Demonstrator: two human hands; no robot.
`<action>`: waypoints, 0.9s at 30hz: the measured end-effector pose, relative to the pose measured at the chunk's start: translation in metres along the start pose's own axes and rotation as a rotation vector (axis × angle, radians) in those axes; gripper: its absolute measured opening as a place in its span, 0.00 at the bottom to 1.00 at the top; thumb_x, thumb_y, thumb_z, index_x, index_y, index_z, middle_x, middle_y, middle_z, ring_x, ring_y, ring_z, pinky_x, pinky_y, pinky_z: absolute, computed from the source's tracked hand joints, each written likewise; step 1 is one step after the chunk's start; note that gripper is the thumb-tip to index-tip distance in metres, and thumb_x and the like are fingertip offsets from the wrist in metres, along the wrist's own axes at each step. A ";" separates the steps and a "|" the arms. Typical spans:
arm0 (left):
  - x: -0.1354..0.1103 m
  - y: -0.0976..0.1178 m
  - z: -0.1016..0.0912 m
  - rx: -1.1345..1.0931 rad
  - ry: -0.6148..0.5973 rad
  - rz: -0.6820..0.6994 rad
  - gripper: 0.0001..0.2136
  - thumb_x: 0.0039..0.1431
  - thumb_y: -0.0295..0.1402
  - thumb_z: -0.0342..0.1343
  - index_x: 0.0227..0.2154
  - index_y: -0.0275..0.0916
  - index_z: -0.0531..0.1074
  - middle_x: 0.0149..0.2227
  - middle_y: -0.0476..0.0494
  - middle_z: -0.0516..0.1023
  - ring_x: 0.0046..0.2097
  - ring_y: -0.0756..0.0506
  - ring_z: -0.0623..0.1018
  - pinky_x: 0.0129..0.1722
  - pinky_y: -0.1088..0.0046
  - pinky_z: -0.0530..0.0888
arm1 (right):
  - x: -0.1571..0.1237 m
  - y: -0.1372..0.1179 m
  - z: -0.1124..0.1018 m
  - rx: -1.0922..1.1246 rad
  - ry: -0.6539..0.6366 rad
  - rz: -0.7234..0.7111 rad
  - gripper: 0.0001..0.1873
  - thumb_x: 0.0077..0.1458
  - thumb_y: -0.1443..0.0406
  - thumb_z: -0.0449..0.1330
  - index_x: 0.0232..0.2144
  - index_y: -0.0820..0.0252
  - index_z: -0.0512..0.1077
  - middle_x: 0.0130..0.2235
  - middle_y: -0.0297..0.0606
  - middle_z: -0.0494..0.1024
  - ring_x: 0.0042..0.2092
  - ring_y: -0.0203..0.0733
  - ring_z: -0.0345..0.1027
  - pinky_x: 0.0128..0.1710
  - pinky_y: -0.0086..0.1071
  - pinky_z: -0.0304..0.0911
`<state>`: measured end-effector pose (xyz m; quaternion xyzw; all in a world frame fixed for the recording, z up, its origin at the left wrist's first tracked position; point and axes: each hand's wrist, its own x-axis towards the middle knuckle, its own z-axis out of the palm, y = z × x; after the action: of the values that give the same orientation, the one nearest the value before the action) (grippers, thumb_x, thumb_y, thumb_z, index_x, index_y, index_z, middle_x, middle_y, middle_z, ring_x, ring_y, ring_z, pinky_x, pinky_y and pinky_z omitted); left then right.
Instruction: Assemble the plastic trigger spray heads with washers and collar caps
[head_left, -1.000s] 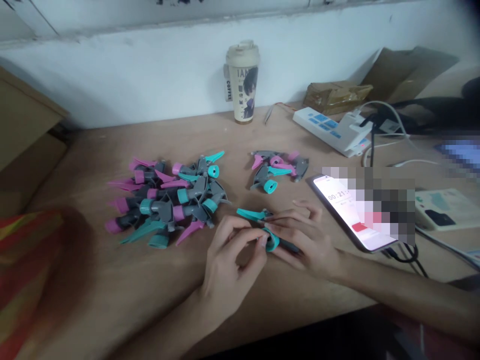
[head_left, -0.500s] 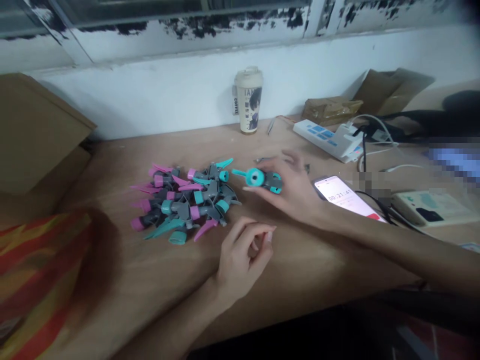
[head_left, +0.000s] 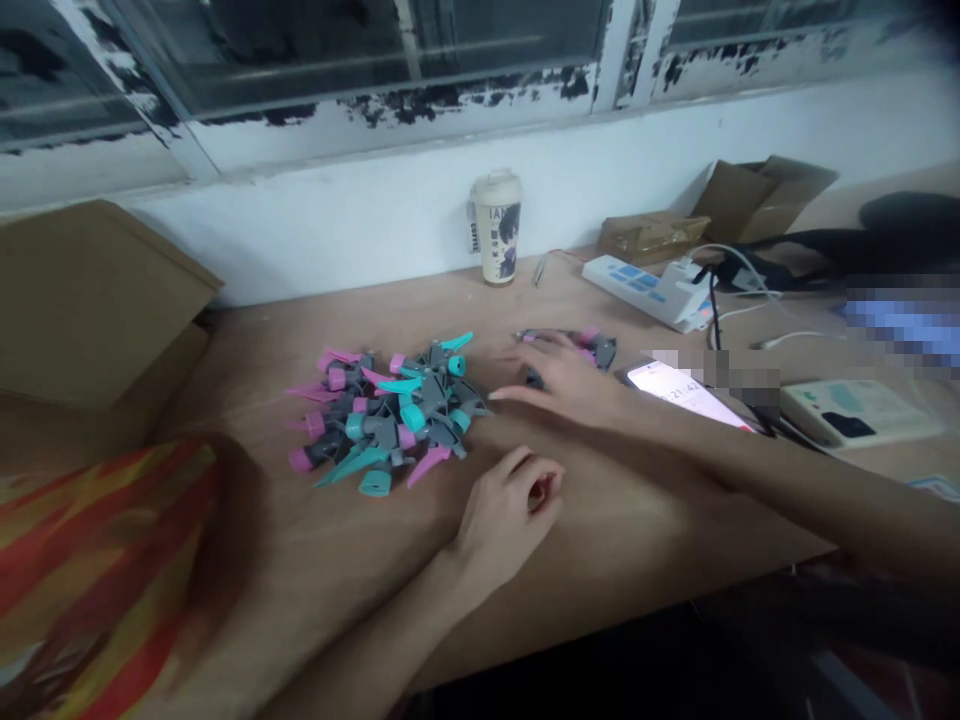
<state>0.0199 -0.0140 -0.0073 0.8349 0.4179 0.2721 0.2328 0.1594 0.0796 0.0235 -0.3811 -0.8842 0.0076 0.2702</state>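
Note:
A pile of trigger spray heads [head_left: 382, 430], grey with pink or teal collars and levers, lies on the table left of my hands. On its top rests a teal-and-grey spray head [head_left: 428, 393]. My right hand [head_left: 559, 378] is open, its fingers stretched toward the pile's right side, with nothing held. Beside and partly behind that hand are grey-and-pink spray heads [head_left: 600, 348], largely hidden by it. Lower down, my left hand [head_left: 506, 510] is closed in a loose curl, thumb near the fingers, and holds nothing I can see. It sits just in front of the pile.
At the wall stands a patterned cup [head_left: 499, 230]. A white power strip [head_left: 637, 290] with cables, a lit phone [head_left: 682, 393] and a cream box [head_left: 862, 410] are on the right. Cardboard [head_left: 97, 300] and a red-yellow striped bag [head_left: 97, 560] occupy the left.
The teal-and-grey spray head has left my right hand, whose fingers have opened; one like it now lies atop the pile. My left hand stays curled. The view has shifted slightly.

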 end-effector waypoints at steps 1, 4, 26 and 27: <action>0.000 0.000 0.000 -0.002 -0.008 -0.003 0.06 0.56 0.25 0.50 0.31 0.38 0.71 0.28 0.51 0.68 0.26 0.53 0.68 0.26 0.78 0.66 | -0.011 0.012 -0.007 -0.038 0.013 0.065 0.27 0.55 0.47 0.51 0.48 0.60 0.65 0.49 0.44 0.73 0.53 0.49 0.63 0.55 0.46 0.50; 0.000 0.000 -0.001 -0.008 -0.014 -0.013 0.07 0.57 0.24 0.49 0.32 0.39 0.71 0.29 0.51 0.67 0.27 0.53 0.68 0.27 0.78 0.66 | -0.042 0.042 -0.020 -0.161 -0.042 0.108 0.29 0.50 0.45 0.55 0.47 0.59 0.67 0.48 0.46 0.73 0.52 0.52 0.63 0.52 0.47 0.52; 0.000 0.000 -0.004 0.005 0.170 0.022 0.19 0.50 0.24 0.56 0.46 0.41 0.66 0.44 0.42 0.73 0.46 0.43 0.74 0.43 0.64 0.74 | -0.080 -0.038 -0.055 0.063 -0.024 0.098 0.10 0.50 0.62 0.59 0.36 0.58 0.70 0.35 0.34 0.77 0.42 0.42 0.69 0.49 0.41 0.52; 0.000 0.000 -0.004 0.010 0.143 0.010 0.15 0.50 0.22 0.55 0.42 0.40 0.68 0.40 0.44 0.75 0.43 0.44 0.75 0.41 0.64 0.74 | -0.080 -0.043 -0.053 0.080 -0.016 0.091 0.11 0.50 0.61 0.59 0.37 0.58 0.70 0.35 0.34 0.77 0.42 0.42 0.69 0.49 0.41 0.52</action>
<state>0.0173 -0.0134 -0.0042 0.8164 0.4307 0.3304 0.1969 0.2016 -0.0150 0.0408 -0.4095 -0.8671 0.0584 0.2775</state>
